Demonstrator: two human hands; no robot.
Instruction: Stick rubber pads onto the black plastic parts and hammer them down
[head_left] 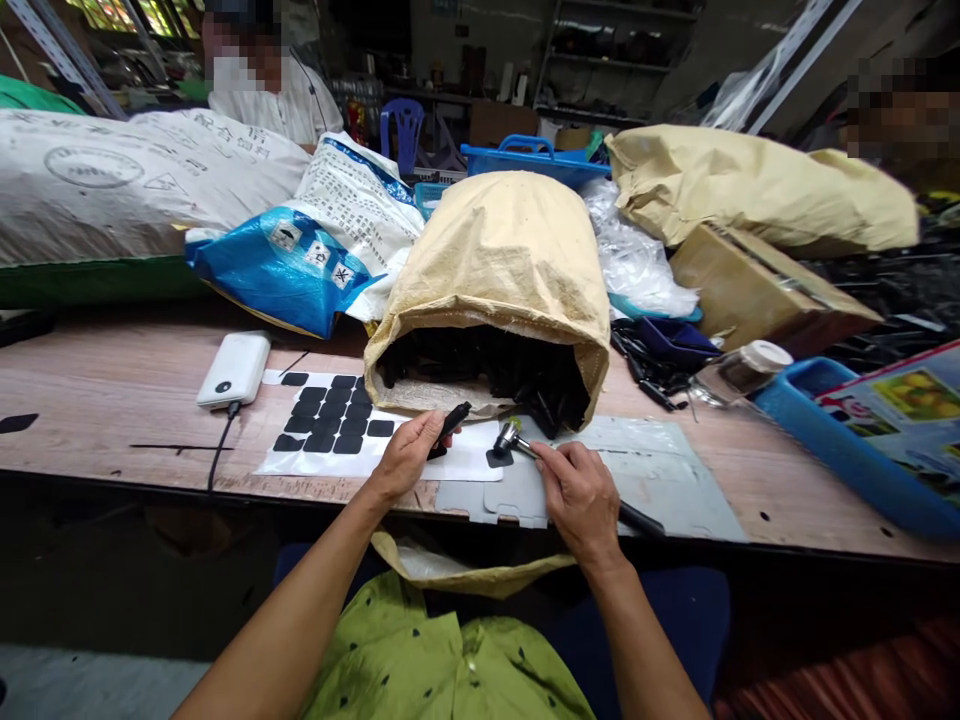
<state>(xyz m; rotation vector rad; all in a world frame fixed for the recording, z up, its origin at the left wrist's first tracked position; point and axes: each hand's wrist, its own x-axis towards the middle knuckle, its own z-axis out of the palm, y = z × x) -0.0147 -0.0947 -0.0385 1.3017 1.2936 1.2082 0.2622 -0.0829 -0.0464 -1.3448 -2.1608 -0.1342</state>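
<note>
My left hand (pixel 411 452) is closed around a slim black piece (pixel 454 417), pointed up and to the right; its exact kind is unclear. In my right hand (pixel 581 495) is a small hammer (pixel 523 443) with a shiny metal head and a black grip sticking out behind the fist. The hammer head hovers over or rests by a black rounded patch (pixel 498 458); I cannot tell whether they touch. Just beyond both hands lies a tan sack (pixel 517 245), its mouth facing me, with many black pieces (pixel 551 390) inside and spilling out.
A white sheet (pixel 281 462) with rows of black patches (pixel 322 425) lies left. Beside it is a white power bank (pixel 235 368) with a cable. Grey board (pixel 667 470) covers the right front. A blue tray (pixel 847 450), a jar (pixel 750 368) and full sacks (pixel 750 185) surround the workspace. Two people are nearby.
</note>
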